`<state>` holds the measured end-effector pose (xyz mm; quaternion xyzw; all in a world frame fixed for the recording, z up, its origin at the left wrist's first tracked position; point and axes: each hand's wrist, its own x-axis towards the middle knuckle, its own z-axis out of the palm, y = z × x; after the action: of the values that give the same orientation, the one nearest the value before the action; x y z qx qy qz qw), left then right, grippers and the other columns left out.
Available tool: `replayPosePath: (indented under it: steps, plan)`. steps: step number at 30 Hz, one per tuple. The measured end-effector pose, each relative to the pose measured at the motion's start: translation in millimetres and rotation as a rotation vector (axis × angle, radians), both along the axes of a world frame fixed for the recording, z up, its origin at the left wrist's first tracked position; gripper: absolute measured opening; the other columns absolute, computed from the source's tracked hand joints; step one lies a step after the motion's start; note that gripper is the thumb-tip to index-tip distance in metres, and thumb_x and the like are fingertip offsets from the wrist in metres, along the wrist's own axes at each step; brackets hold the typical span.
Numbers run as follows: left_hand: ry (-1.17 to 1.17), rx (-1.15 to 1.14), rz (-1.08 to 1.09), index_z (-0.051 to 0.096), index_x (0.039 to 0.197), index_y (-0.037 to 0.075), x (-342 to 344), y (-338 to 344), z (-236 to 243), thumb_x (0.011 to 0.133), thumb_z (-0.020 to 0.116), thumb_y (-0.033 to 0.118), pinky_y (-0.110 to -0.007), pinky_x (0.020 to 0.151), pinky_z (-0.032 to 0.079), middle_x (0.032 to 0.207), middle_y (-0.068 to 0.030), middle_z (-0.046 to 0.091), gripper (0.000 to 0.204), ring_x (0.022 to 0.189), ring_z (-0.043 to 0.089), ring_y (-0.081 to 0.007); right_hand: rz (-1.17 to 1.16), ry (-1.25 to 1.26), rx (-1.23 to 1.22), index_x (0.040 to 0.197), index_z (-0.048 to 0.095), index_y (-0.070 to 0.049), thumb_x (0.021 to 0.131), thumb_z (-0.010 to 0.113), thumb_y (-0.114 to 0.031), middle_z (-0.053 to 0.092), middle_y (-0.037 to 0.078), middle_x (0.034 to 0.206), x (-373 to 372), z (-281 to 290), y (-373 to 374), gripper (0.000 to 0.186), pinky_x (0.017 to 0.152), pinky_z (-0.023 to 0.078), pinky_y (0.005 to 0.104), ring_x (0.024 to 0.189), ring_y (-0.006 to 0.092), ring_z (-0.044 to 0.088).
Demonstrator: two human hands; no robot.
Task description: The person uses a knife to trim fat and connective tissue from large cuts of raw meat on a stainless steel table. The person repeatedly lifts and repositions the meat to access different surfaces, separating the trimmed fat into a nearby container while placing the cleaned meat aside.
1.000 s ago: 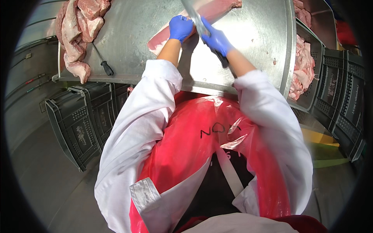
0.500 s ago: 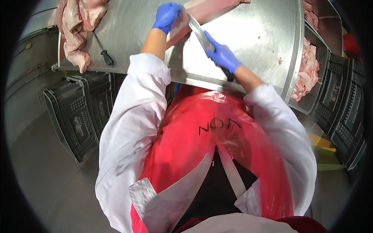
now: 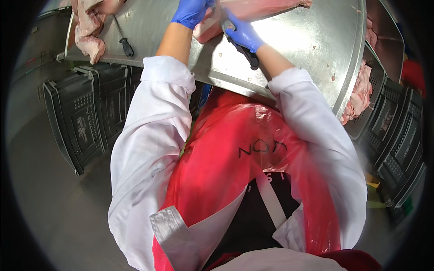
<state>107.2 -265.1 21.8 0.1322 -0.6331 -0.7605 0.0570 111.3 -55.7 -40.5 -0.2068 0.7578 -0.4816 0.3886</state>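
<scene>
Head view — I'm seeing the meat (image 3: 264,9) slanting up-right, right hand (image 3: 245,36) clasping the knife (image 3: 251,60) beside it, left hand (image 3: 189,12) nearing its left end — grip unclear.

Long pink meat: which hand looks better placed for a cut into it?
Probably the right hand: it holds the black-handled knife, blade near the meat. The left hand shows no tool.

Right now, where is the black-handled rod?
In the head view, the black-handled rod lies at upper left on the metal table, just right of the pile of meat pieces.
</scene>
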Motion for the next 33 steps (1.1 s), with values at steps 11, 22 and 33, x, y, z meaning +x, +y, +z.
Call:
replayPosePath:
  steps: [11,22,33]
  plan:
    - [0.115,0.083,0.075,0.063,0.087,0.007,53,7,36,0.091,0.061,0.007,-0.023,0.057,0.040,0.072,0.0010,0.058,0.005,0.060,0.050,-0.0076,0.058,0.052,-0.003,0.160,0.018,-0.022,0.097,0.047,-0.024,0.067,0.016,0.074,28,-1,-40,0.070,0.054,0.054,0.0379,0.054,0.0250,0.064]
    - [0.418,0.457,0.256,0.064,0.107,-0.001,172,-46,105,0.091,0.059,0.014,-0.036,0.085,0.048,0.099,-0.0124,0.067,0.024,0.090,0.062,-0.0215,0.226,0.391,-0.044,0.158,0.026,-0.018,0.090,0.050,-0.013,0.069,0.029,0.088,40,-21,-113,0.072,0.068,0.056,0.0462,0.074,0.0390,0.071]
    - [-0.565,-0.580,0.647,0.065,0.106,-0.002,441,-280,29,0.090,0.068,0.016,-0.033,0.080,0.051,0.104,-0.0112,0.067,0.024,0.089,0.063,-0.0195,-0.614,-0.116,-0.188,0.159,0.024,-0.032,0.094,0.060,-0.007,0.066,0.007,0.083,-69,-7,92,0.079,0.054,0.054,0.0278,0.061,0.0118,0.061]
